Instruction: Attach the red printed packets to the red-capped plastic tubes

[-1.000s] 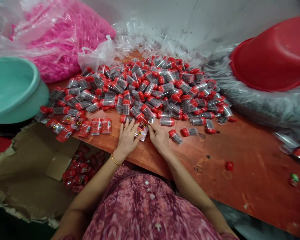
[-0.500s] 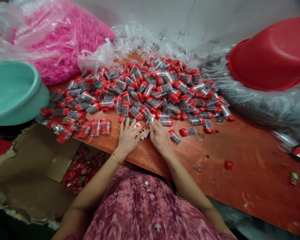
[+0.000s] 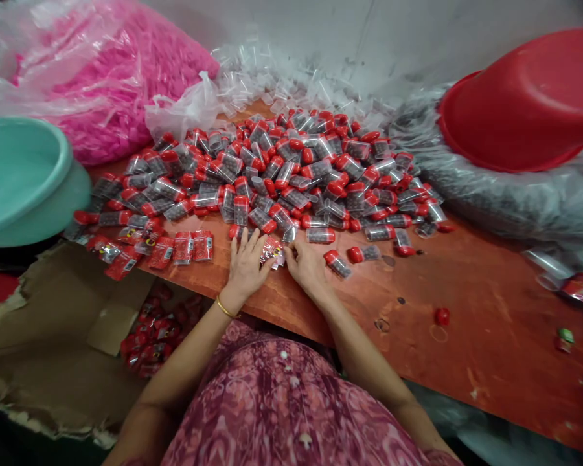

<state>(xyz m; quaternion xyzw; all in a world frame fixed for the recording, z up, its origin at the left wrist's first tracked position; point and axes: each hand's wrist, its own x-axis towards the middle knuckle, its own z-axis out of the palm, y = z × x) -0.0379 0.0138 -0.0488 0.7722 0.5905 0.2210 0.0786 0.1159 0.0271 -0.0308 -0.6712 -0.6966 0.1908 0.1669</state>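
My left hand (image 3: pixel 247 265), wearing a gold bangle (image 3: pixel 227 307), lies on the table with its fingers stretched out. Its thumb side touches a small red printed packet (image 3: pixel 271 251), partly covered by the hand. On the packet's other side, my right hand (image 3: pixel 308 266) is closed, its fingers bent and the tips together at the packet's edge; whatever they pinch is too small to make out. Just beyond both hands spreads a heap of clear tubes with red caps (image 3: pixel 284 175) and dark contents. One capped tube (image 3: pixel 337 264) lies right of my right hand.
Red printed packets (image 3: pixel 183 247) lie at the table's left edge, above a cardboard box (image 3: pixel 53 336) holding more. A teal basin (image 3: pixel 29 175) and a bag of pink pieces (image 3: pixel 140 71) are left. At right, a red tub (image 3: pixel 519 110) rests on a plastic bag (image 3: pixel 490 200).
My right hand's fingertips have shifted slightly down and away from the heap, and more of the packet between my hands shows. My left hand stays nearly in place. The view has moved slightly.
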